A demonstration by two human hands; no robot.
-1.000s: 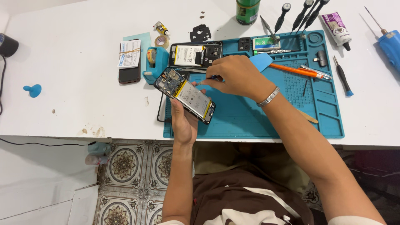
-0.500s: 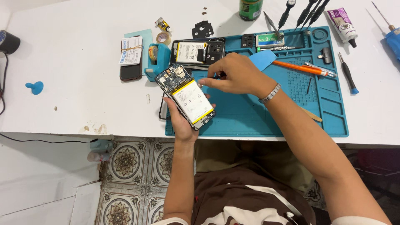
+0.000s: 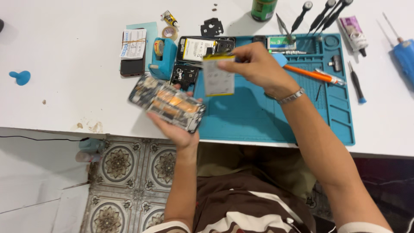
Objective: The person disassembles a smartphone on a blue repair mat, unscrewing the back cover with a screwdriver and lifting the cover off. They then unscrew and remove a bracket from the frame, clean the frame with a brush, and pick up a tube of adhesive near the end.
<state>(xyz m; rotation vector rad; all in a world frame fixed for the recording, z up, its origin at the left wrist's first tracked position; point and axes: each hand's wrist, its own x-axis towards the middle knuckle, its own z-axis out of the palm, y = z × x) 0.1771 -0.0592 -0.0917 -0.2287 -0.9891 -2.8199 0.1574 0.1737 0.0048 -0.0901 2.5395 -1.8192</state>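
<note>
Two hands: battery [image 3: 218,80] above phone [image 3: 167,103].

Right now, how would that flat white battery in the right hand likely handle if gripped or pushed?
The battery looks thin and flat, so probably light. Right hand pinches only its top edge, yet it hangs straight: likely fairly stiff. It won't roll, but may bend or puncture.

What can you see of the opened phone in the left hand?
The opened phone is a dark, flat slab with its back off, showing orange and metallic inner parts, blurred in this view. It lies tilted across the left hand, whose fingers grip it from beneath, above the white table's near edge, beside the blue mat.
</note>
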